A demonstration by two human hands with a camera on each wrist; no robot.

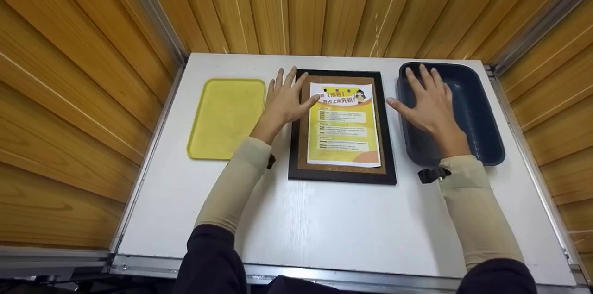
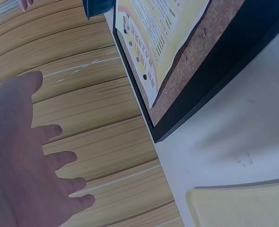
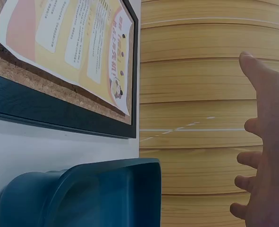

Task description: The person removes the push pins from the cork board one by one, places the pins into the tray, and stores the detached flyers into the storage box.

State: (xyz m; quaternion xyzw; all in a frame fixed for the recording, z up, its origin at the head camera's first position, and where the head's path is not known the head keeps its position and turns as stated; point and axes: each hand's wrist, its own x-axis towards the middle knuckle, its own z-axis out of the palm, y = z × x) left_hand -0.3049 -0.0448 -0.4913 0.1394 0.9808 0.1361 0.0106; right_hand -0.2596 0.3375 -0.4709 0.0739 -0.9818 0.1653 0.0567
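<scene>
The left hand lies spread, fingers straight, over the left edge of the corkboard, its thumb reaching the top left corner of the flyer pinned there. A yellow tray lies just to that hand's left on the worktop. The right hand, also spread flat, hovers over the near left rim of the blue bin, with the corkboard just to its left.
</scene>
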